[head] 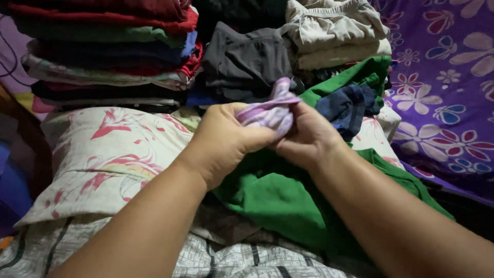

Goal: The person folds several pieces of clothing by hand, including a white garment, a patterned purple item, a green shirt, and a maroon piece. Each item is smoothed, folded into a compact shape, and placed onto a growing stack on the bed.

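Head view. Left hand (224, 141) and right hand (306, 136) meet, each grip closed on a small bunched lilac-and-white cloth (270, 110) held between them above the bed. Directly beneath the grip: a green garment (278, 198) spread over a floral pillow (103, 159). Just beyond the grip: a dark grey folded pile (244, 64); beyond and left, a tall stack of folded clothes (108, 49); beyond and right, beige folded items (334, 31) and a navy cloth (347, 105). Far right: purple flowered sheet (447, 98).
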